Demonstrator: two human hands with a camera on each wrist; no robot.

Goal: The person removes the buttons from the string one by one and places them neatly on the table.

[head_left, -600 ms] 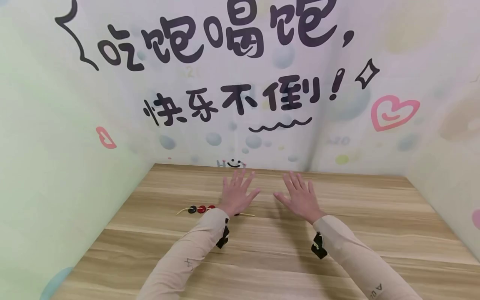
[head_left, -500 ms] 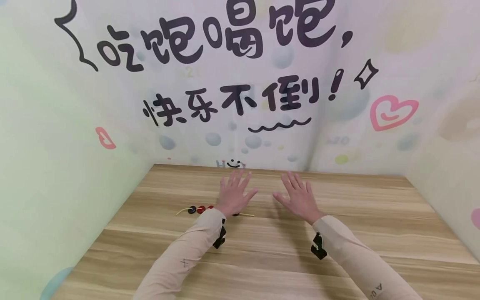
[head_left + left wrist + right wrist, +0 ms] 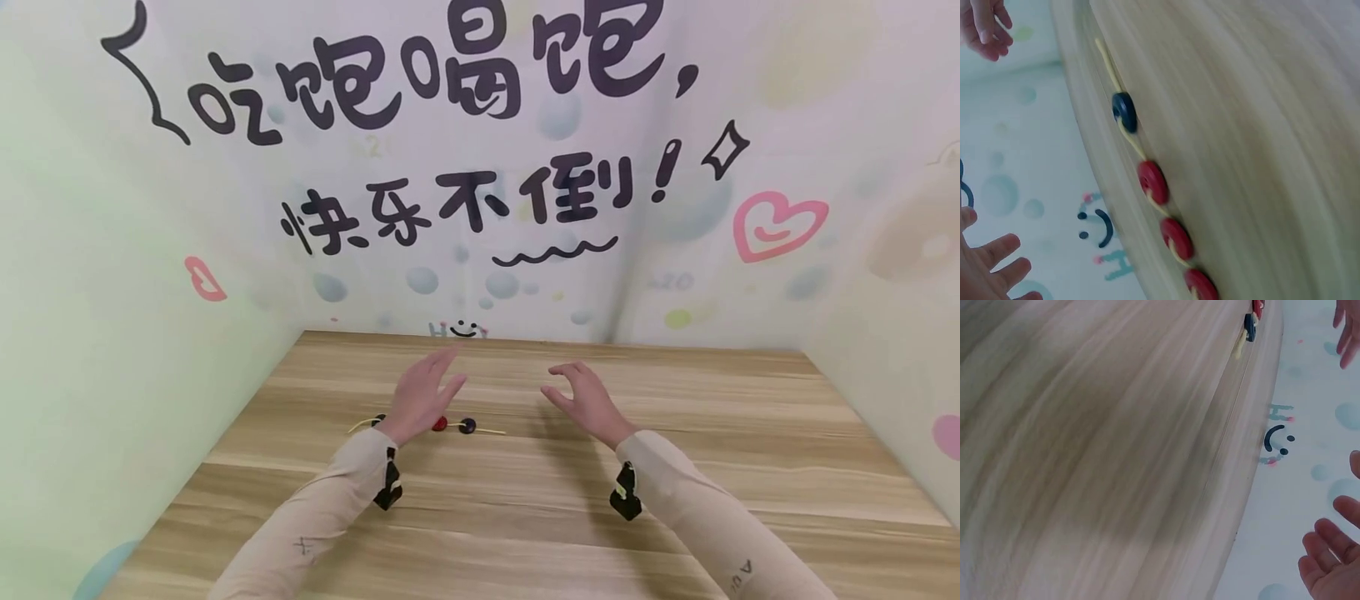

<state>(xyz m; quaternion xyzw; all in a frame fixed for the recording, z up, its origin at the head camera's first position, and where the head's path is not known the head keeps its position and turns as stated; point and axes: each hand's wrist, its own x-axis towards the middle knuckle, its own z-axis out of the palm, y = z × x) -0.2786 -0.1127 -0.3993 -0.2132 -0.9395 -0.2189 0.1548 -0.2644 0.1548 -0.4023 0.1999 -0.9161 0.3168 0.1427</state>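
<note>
Head view had my beige sleeves closest, on the near side of the button string. Left hand was up over that string, right hand off past its right end, all fingers loose, gripping nothing. The string, red and dark buttons on yellow cord, lay on the wood table. Way behind it: a wall with black lettering.

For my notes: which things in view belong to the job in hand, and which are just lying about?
Likely the job's:
yellow cord
red buttons and dark buttons threaded on it
left grip, nearest them, holding nothing
right grip, also holding nothing

Likely just surroundings:
wood-grain tabletop
printed backdrop
black wrist devices
</note>
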